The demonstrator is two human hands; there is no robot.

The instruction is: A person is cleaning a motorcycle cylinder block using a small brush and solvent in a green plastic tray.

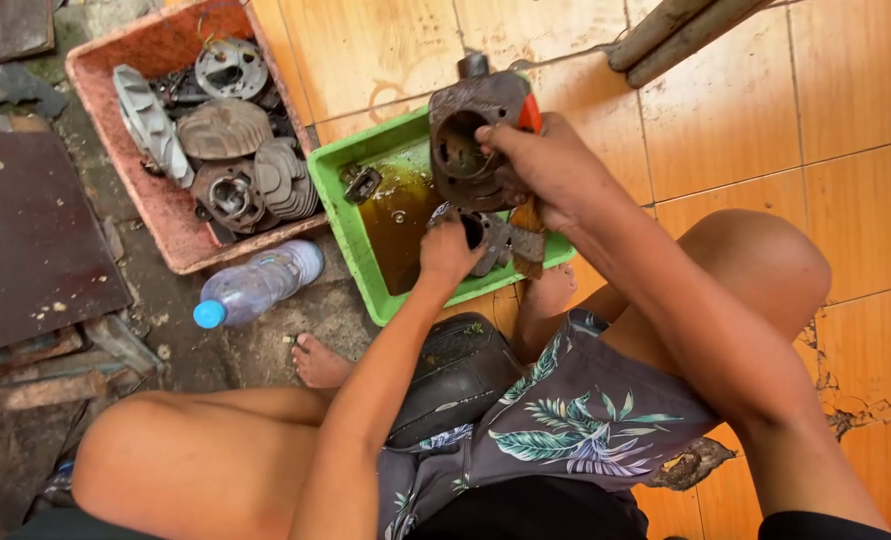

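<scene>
Two hands work over a green tray (350, 235) that sits on orange tiles and holds brownish liquid. The right hand (550, 170) is closed around a dark metal engine part (470, 135), a casing with a round bore; a red-handled brush (528, 205) is held in the same hand, bristles pointing down toward the tray. The casing is raised above the tray's far half, its bore turned toward the camera and its long axis running roughly up and away from the person. The left hand (448, 250) is lower and nearer the body, fingers curled on a second, smaller grey part (495, 240) that rests at the tray's near edge; how firmly it is gripped cannot be told, since the palm covers the contact. So the casing lies above and just beyond the left hand, with the right hand on its right side and the smaller part just beneath it, the two parts near but not clearly touching.

Left of the green tray stands a worn pink tray (95, 90) full of finned cylinder parts and round covers. A plastic bottle (255, 285) with a blue cap lies on its side between that tray and the person's bare foot (320, 362).
</scene>
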